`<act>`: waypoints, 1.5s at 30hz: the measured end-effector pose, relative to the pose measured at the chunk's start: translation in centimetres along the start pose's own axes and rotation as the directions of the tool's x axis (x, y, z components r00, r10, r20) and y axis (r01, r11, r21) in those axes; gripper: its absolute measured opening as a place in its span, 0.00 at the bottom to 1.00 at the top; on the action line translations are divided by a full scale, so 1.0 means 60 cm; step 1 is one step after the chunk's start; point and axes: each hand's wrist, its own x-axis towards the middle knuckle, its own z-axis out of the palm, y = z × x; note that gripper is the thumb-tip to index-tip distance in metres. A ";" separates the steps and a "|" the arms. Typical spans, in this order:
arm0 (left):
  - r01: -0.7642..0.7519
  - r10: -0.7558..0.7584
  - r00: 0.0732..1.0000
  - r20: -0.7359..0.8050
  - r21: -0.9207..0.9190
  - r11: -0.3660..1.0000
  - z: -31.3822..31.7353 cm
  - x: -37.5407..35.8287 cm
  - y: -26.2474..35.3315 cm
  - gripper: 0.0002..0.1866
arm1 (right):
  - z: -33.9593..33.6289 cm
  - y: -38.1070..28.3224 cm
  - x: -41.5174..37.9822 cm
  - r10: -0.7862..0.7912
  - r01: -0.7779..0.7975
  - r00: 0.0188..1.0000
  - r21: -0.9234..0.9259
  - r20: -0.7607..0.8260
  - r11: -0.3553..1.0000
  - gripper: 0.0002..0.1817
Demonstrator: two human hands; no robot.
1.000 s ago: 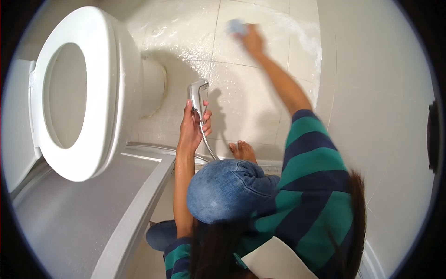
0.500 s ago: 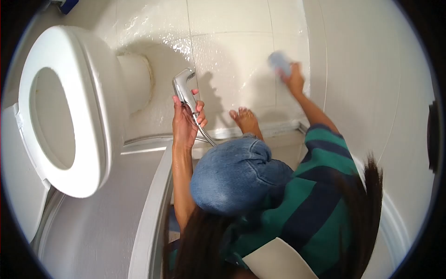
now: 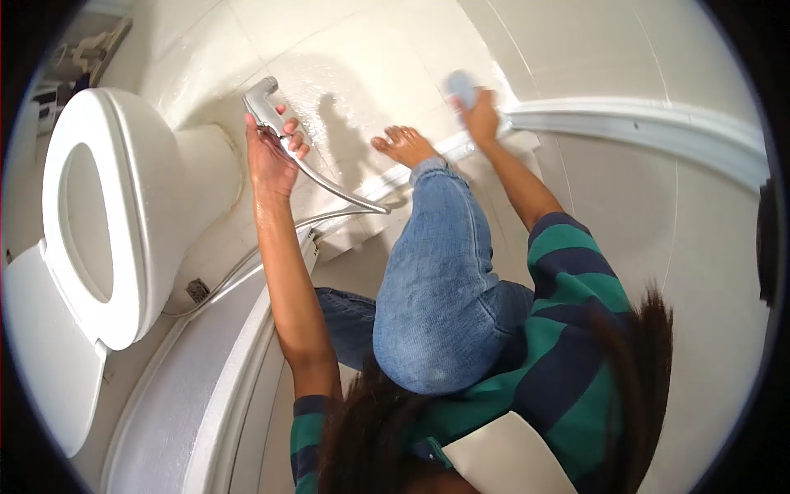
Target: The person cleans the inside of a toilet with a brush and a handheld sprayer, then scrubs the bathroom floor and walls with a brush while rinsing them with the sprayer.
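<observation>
Silver metal hand sprayer [image 3: 262, 103] and pale blue-grey rounded object [image 3: 462, 87] are both held, one in each hand, over the light tiled floor [image 3: 354, 49].

At the left is the white toilet [image 3: 152, 169]. Its oval seat [image 3: 115, 206] is seen from above, and the white lid [image 3: 51, 346] is folded open, away from the seat. Behind it, at the far left, there are some dark and grey items, too small to tell. Just beside the toilet, on its near side, one small square drain [image 3: 197, 290] is in the floor.

To the right of the toilet, the left hand [image 3: 274, 156] is grasping the sprayer by its handle, with fingers wrapped around. The sprayer head is up at the far end, apart from the toilet. From the handle, the flexible silver hose [image 3: 329, 186] goes right, bends near the white raised sill [image 3: 457, 148], then returns to the left. The floor beside the sprayer is wet and shiny.

In the middle, the bare foot [image 3: 405, 146] is on the floor, below the rolled blue jeans leg [image 3: 440, 288].

Further right, the right hand [image 3: 480, 115] is grasping the rounded object, which is a little blurred, near the right edge of the floor. I cannot tell if it touches the tiles. Next to this hand, the white curved rail [image 3: 642, 115] runs to the right.
</observation>
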 end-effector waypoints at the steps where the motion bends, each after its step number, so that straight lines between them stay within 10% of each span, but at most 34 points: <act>1: 0.012 -0.012 0.999 0.033 -0.010 1.000 -0.009 0.004 0.003 0.28 | -0.013 -0.005 -0.034 -0.345 0.336 0.933 0.092 0.107 0.937 0.34; 2: 0.018 -0.018 0.999 0.045 0.008 1.000 -0.012 0.009 0.005 0.28 | -0.045 -0.032 -0.032 -0.488 0.462 0.806 0.160 0.335 0.872 0.35; 6: 0.028 -0.040 0.990 0.133 0.091 0.995 -0.002 0.002 0.027 0.28 | -0.061 -0.082 0.093 -0.245 0.295 0.945 -0.245 0.217 0.923 0.29; 10: 0.008 -0.023 0.996 0.088 0.172 0.985 -0.007 -0.003 0.020 0.28 | -0.081 -0.112 -0.048 -0.383 0.363 0.673 0.169 0.633 0.916 0.33; 16: 0.041 -0.058 0.992 0.112 0.147 0.988 0.008 -0.006 0.017 0.27 | -0.160 -0.019 -0.012 -0.105 0.360 0.772 -0.295 0.627 0.885 0.27; 19: 0.128 -0.158 0.977 0.145 0.201 0.971 0.032 -0.020 0.030 0.27 | -0.165 -0.064 -0.017 -0.247 0.535 0.721 -0.294 0.648 0.792 0.26; 25: 0.098 -0.156 0.987 0.033 0.641 0.761 0.138 -0.106 0.059 0.29 | -0.006 -0.340 -0.192 -0.657 0.687 0.087 0.432 0.749 0.584 0.38; 28: 0.040 -0.054 0.999 -0.003 0.717 0.696 0.149 -0.178 0.063 0.30 | -0.044 -0.282 -0.098 -0.492 0.587 0.148 0.324 0.858 0.742 0.45; 32: -0.126 0.114 0.991 0.063 0.684 0.719 0.146 -0.244 0.081 0.31 | -0.124 -0.203 0.080 -0.241 0.950 0.074 0.005 0.968 0.312 0.33; 35: -0.132 0.158 0.987 0.016 0.638 0.759 0.141 -0.252 0.092 0.31 | -0.059 -0.209 -0.012 -0.759 0.831 0.006 0.419 0.651 0.366 0.32; 38: -0.076 0.115 0.993 -0.030 0.582 0.810 0.123 -0.239 0.084 0.31 | 0.066 -0.314 -0.184 -0.952 0.669 -0.010 0.710 0.306 0.221 0.29; 42: 0.044 0.021 0.995 -0.097 0.625 0.779 0.113 -0.217 0.078 0.30 | 0.067 -0.331 -0.197 -0.897 0.682 0.001 0.656 0.442 0.323 0.27; 45: 0.047 -0.016 0.998 -0.053 0.636 0.770 0.094 -0.206 0.077 0.30 | -0.010 -0.172 -0.058 -0.743 0.719 0.194 0.422 0.641 0.552 0.31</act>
